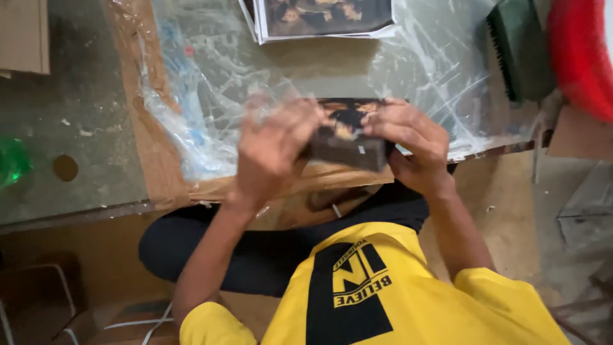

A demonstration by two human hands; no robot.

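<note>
Dark brown, rectangular block with a gold-and-black picture on its top face (348, 135) sits between both hands, held above the near edge of the low work surface. Head view: the left hand (276, 150) is blurred, fingers curled around the block's left end along with a bit of clear plastic film; grip looks closed on it, though the exact finger contact is smeared. The right hand (408, 144) clamps the block's right end, thumb under, fingers folded over the top edge.

Crinkled clear plastic sheet (217, 83) is spread over the grey table top (76, 115), just behind the hands. A strip of brown cardboard (137, 96) lies under the sheet's left side. Printed picture sheets with white borders (322, 19) lie at the far edge, well apart from the hands. Dark green brush-like block (520, 48) and a red curved plastic item (581, 54) sit far right. The person wears a yellow shirt with a black panel (383, 300) and dark trousers (255, 255).
</note>
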